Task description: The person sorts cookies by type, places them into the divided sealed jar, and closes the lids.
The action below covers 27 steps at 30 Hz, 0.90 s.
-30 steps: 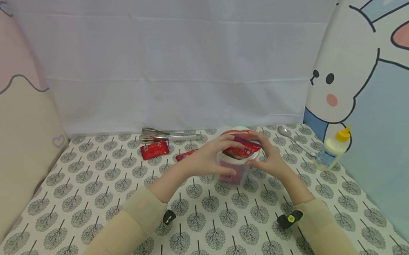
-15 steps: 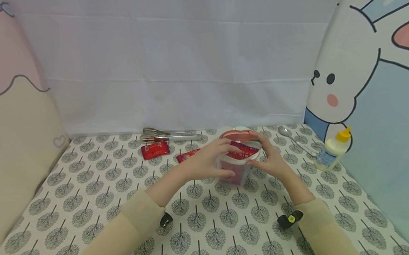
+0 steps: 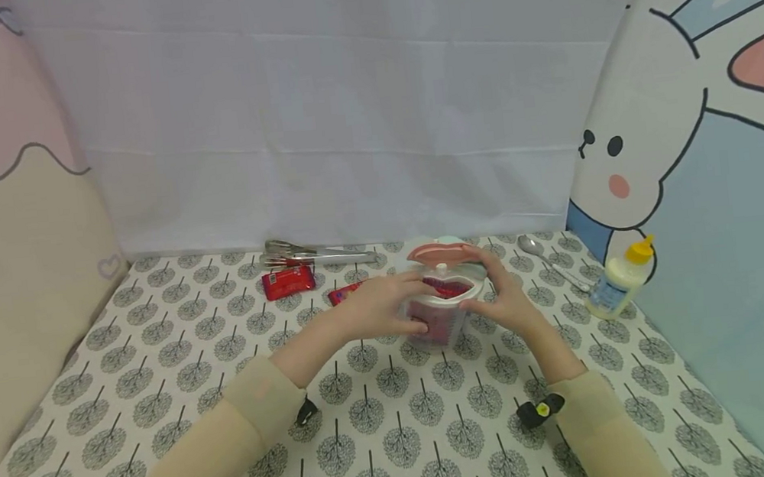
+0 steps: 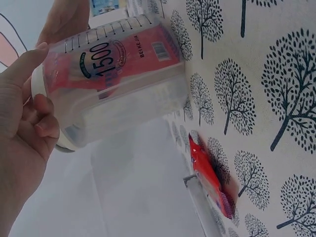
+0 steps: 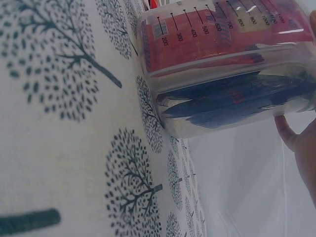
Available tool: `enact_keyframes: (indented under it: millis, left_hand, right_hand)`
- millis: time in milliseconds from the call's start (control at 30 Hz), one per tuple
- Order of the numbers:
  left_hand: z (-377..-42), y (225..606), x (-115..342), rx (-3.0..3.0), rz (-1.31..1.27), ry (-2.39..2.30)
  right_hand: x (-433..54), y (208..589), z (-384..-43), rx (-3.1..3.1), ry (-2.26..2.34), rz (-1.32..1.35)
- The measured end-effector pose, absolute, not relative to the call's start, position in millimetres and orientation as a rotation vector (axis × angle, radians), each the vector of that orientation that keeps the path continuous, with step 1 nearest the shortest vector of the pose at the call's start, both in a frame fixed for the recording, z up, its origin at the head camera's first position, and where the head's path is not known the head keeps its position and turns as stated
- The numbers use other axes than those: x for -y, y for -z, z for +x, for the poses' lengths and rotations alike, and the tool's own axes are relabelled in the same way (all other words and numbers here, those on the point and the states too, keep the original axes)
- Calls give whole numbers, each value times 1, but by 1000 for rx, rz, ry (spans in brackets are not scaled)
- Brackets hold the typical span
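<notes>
A clear plastic storage jar with a white rim and a raised pink flip lid stands on the patterned cloth. Through its wall show measuring marks, a red packet and blue packets. Just inside the opening lies a red packet. My left hand grips the jar's rim from the left, fingers bent at the edge and thumb on the front. On the other side, my right hand holds the rim between thumb and fingers. Some fingertips behind the rim are hidden.
Metal tongs lie at the back, with a red packet in front and another red packet beside my left hand. Rightward are a metal spoon and a yellow-capped bottle. Fabric walls surround the table.
The red packet that stuck up from the jar's opening has sunk down inside. My left hand has drawn back slightly to the left; the right hand has stayed at the rim.
</notes>
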State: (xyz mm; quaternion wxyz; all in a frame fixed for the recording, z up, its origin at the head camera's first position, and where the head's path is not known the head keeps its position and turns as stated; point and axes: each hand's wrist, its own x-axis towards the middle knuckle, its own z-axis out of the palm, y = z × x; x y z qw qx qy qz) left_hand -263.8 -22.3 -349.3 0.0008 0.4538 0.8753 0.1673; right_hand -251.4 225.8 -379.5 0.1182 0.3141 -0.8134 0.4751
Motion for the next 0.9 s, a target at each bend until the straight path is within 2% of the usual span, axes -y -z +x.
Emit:
enact_keyframes:
  millis: [133, 333, 633, 900]
  left_hand:
    - [-265, 353, 27, -2732, 1475, -592]
    - [-275, 351, 48, -2678, 1527, -940]
    - [-319, 387, 89, -2670, 1120, -1136]
    - [-355, 428, 94, -2702, 928, -1066]
  right_hand:
    - [-226, 380, -252, 2374, -1404, 937]
    - [-225, 380, -252, 2386, -1395, 906]
    - [-225, 381, -253, 2383, -1393, 900]
    - [-224, 381, -252, 2381, -1385, 898]
